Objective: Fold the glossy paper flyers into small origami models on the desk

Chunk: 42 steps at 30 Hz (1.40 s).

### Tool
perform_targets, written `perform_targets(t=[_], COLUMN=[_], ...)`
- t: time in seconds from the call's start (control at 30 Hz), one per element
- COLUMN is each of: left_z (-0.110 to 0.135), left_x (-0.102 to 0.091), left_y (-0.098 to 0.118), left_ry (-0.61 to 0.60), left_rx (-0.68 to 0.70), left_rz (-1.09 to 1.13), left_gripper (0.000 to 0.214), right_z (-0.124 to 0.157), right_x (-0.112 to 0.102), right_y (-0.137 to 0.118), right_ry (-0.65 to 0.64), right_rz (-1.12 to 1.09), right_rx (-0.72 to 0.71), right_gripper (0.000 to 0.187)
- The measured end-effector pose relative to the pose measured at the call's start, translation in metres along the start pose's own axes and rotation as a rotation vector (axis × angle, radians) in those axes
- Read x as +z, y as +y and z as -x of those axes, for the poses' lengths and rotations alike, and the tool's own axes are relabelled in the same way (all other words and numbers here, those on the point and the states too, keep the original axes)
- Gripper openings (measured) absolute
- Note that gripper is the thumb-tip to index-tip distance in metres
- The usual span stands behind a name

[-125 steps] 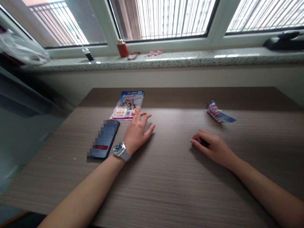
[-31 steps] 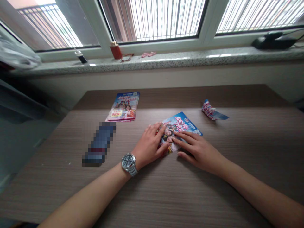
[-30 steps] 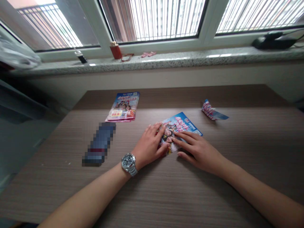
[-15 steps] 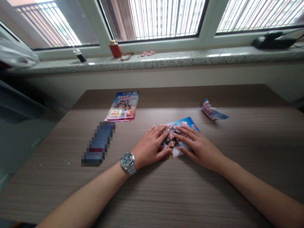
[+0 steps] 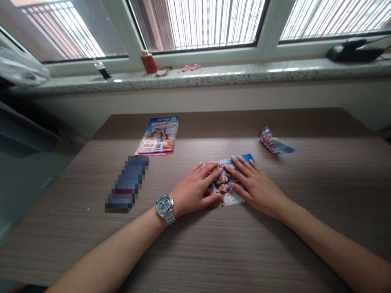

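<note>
A colourful printed flyer [image 5: 229, 197] lies flat on the wooden table [image 5: 195, 252], partly covered by both hands. My left hand [image 5: 195, 187], with a metal watch [image 5: 165, 204] on its wrist, rests on the flyer's left side, fingers stretched out. Across the right side lies my right hand [image 5: 259, 187], its fingers spread flat on the paper. Much of the flyer's right part is hidden under that hand; a blue corner shows beyond the fingertips.
A stack of flyers [image 5: 159, 135] lies at the back left, with a blurred-out dark flat object [image 5: 128, 183] nearer me. A folded paper piece [image 5: 275, 142] stands at the back right. Along the granite sill [image 5: 220, 77] are a red container [image 5: 148, 63] and a black device [image 5: 354, 51].
The flyer has turned slightly and shifted a little toward me under the hands. My right hand's fingers have spread and slid over its upper right part. My left hand has hardly moved.
</note>
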<state>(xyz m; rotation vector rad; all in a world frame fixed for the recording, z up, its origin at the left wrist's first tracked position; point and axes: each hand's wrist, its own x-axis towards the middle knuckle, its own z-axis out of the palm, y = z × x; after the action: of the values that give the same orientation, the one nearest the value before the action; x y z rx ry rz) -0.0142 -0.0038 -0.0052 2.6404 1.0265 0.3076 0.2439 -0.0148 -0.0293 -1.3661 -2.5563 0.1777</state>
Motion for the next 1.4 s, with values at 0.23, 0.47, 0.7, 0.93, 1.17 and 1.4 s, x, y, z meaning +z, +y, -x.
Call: perform_targets(t=[0.23, 0.47, 0.7, 0.93, 1.17, 1.4], left_z=[0.0, 0.0, 0.0, 0.001, 0.001, 0.002], left_x=[0.0, 0.0, -0.001, 0.001, -0.002, 0.0], left_y=[0.0, 0.0, 0.0, 0.0, 0.004, 0.001], left_ry=[0.003, -0.007, -0.016, -0.001, 0.076, 0.109], left_rx=[0.003, -0.004, -0.004, -0.04, -0.119, -0.111], left_rz=[0.001, -0.008, -0.023, -0.053, -0.117, -0.104], left_gripper=[0.072, 0.072, 0.066, 0.05, 0.052, 0.051], right_z=[0.001, 0.0, 0.001, 0.0, 0.003, 0.004], right_x=[0.003, 0.002, -0.001, -0.005, -0.014, -0.011], right_y=[0.004, 0.004, 0.005, 0.009, -0.003, -0.004], right_ry=[0.037, 0.043, 0.068, 0.124, 0.12, 0.024], right_rz=[0.017, 0.005, -0.033, -0.067, -0.145, -0.149], right_rx=[0.098, 0.096, 0.073, 0.011, -0.074, -0.132], right_gripper=[0.058, 0.058, 0.054, 0.053, 0.047, 0.051])
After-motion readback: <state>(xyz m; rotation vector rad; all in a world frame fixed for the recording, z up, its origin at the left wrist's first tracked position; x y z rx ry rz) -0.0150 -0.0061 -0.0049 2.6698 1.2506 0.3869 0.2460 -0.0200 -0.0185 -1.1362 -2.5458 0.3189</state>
